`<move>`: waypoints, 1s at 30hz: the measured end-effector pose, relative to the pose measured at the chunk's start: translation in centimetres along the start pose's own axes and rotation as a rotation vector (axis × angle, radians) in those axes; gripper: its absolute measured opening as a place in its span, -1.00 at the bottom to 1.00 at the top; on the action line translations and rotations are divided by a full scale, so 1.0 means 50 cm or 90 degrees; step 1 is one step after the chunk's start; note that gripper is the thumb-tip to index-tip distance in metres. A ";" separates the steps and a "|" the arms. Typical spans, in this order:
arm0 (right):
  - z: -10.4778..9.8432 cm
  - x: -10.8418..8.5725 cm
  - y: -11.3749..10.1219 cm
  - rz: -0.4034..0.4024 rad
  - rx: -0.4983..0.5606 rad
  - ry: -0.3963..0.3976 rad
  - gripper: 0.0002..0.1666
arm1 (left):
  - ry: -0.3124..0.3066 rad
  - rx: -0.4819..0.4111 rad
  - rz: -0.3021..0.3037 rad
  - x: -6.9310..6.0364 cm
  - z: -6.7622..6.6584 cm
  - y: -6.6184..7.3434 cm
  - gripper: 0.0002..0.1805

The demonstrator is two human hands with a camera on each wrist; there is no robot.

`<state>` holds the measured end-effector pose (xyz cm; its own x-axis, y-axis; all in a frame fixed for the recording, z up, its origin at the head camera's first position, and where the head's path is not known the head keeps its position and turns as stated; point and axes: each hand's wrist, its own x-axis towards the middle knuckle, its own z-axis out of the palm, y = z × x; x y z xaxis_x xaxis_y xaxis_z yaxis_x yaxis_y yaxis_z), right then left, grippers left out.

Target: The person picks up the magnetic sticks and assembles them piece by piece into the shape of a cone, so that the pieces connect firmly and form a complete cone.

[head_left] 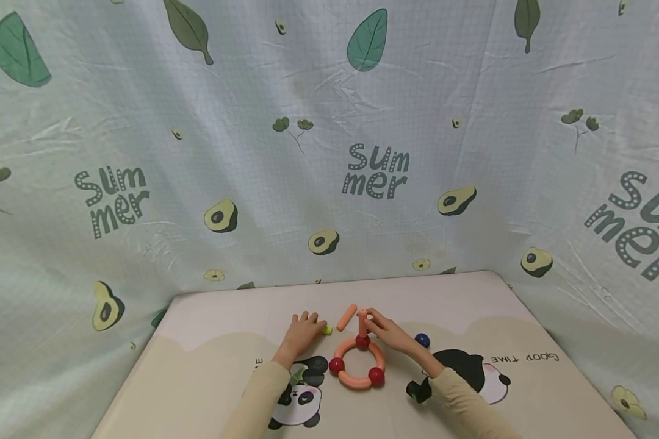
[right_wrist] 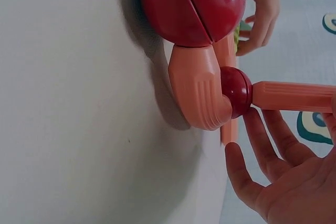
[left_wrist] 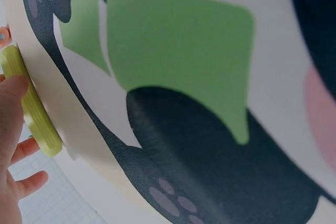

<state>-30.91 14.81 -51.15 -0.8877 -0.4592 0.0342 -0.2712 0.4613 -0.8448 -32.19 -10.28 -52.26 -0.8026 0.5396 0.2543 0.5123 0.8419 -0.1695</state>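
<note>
A ring (head_left: 354, 383) of curved orange rods and red balls lies on the table. An orange rod (right_wrist: 294, 96) stands upright on the ring's far red ball (right_wrist: 236, 93). My right hand (head_left: 390, 334) pinches that rod near its top, its other fingers spread beside the red ball. To the left of the ring, my left hand (head_left: 302, 338) holds a yellow-green rod (left_wrist: 37, 108) low over the table, with the thumb on its near side and fingers behind it. In the head view only the rod's end shows past the hand.
A loose straight orange rod (head_left: 346, 317) lies beyond the ring, between both hands. A dark blue ball (head_left: 422, 339) sits right of the right hand, close to the forearm. The pale table (head_left: 198, 378) has printed pandas and ends at a hanging patterned curtain (head_left: 263, 183).
</note>
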 end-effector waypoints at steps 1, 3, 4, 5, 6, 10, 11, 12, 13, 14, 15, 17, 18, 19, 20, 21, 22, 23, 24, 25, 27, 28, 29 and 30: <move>0.000 0.000 0.000 0.001 0.002 0.001 -0.53 | 0.001 0.004 0.001 0.000 0.000 0.000 -0.84; 0.000 -0.001 0.000 0.000 0.005 0.001 -0.52 | 0.004 0.011 0.003 -0.002 0.001 0.000 -0.83; 0.000 -0.001 0.000 0.002 0.008 0.000 -0.52 | 0.007 0.014 0.005 -0.003 0.002 0.000 -0.83; 0.000 -0.002 0.000 0.001 0.010 0.000 -0.52 | 0.012 0.024 0.008 -0.004 0.002 0.000 -0.83; 0.000 -0.002 0.000 0.001 0.012 -0.002 -0.52 | 0.016 0.032 0.010 -0.005 0.003 0.000 -0.82; -0.002 -0.004 0.000 -0.005 0.018 -0.006 -0.53 | 0.023 0.056 0.015 -0.007 0.003 0.000 -0.81; -0.002 -0.004 0.000 -0.007 0.019 -0.007 -0.53 | 0.023 0.061 0.015 -0.008 0.003 0.000 -0.81; -0.003 -0.004 -0.001 -0.008 0.018 -0.007 -0.53 | 0.022 0.060 0.014 -0.008 0.002 0.000 -0.81; -0.003 -0.004 -0.001 -0.010 0.017 -0.007 -0.53 | 0.021 0.058 0.013 -0.009 0.002 0.000 -0.81; -0.003 -0.004 -0.001 -0.011 0.016 -0.007 -0.53 | 0.022 0.055 0.012 -0.009 0.002 0.000 -0.81; -0.004 -0.004 -0.002 -0.012 0.014 -0.007 -0.53 | 0.023 0.051 0.012 -0.010 0.001 0.000 -0.81; -0.004 -0.004 -0.001 -0.014 0.010 -0.007 -0.54 | 0.024 0.048 0.012 -0.012 0.000 0.000 -0.81; -0.003 -0.004 -0.001 -0.016 0.008 -0.006 -0.54 | 0.025 0.045 0.013 -0.013 -0.001 -0.001 -0.81; -0.003 -0.004 -0.001 -0.017 0.007 -0.006 -0.55 | 0.027 0.042 0.014 -0.014 -0.001 -0.001 -0.80; -0.003 -0.004 -0.001 -0.018 0.007 -0.006 -0.55 | 0.029 0.039 0.015 -0.015 -0.002 -0.001 -0.80; -0.003 -0.004 -0.001 -0.019 0.006 -0.007 -0.55 | 0.030 0.038 0.016 -0.016 -0.002 -0.002 -0.80; -0.003 -0.004 -0.001 -0.020 0.007 -0.006 -0.56 | 0.032 0.035 0.018 -0.017 -0.002 -0.002 -0.80; -0.003 -0.004 -0.001 -0.019 0.009 -0.006 -0.56 | 0.037 0.031 0.020 -0.019 -0.003 -0.003 -0.80; -0.003 -0.004 -0.001 -0.017 0.012 -0.006 -0.56 | 0.041 0.029 0.021 -0.020 -0.003 -0.003 -0.80; -0.003 -0.004 -0.002 -0.016 0.014 -0.006 -0.56 | 0.046 0.028 0.023 -0.022 -0.004 -0.003 -0.80; -0.002 -0.004 -0.003 -0.012 0.017 -0.005 -0.55 | 0.057 0.023 0.026 -0.024 -0.006 -0.003 -0.81; -0.002 -0.004 -0.003 -0.011 0.018 -0.005 -0.55 | 0.062 0.020 0.028 -0.025 -0.007 -0.003 -0.82; -0.002 -0.004 -0.003 -0.009 0.018 -0.004 -0.54 | 0.068 0.017 0.030 -0.026 -0.008 -0.003 -0.82; -0.002 -0.004 -0.002 -0.009 0.018 -0.004 -0.54 | 0.072 0.014 0.031 -0.026 -0.008 -0.003 -0.83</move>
<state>-30.74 14.92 -51.00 -0.8816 -0.4701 0.0424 -0.2724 0.4332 -0.8591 -31.08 -11.11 -52.16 -0.7368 0.5776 0.3515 0.5417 0.8154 -0.2044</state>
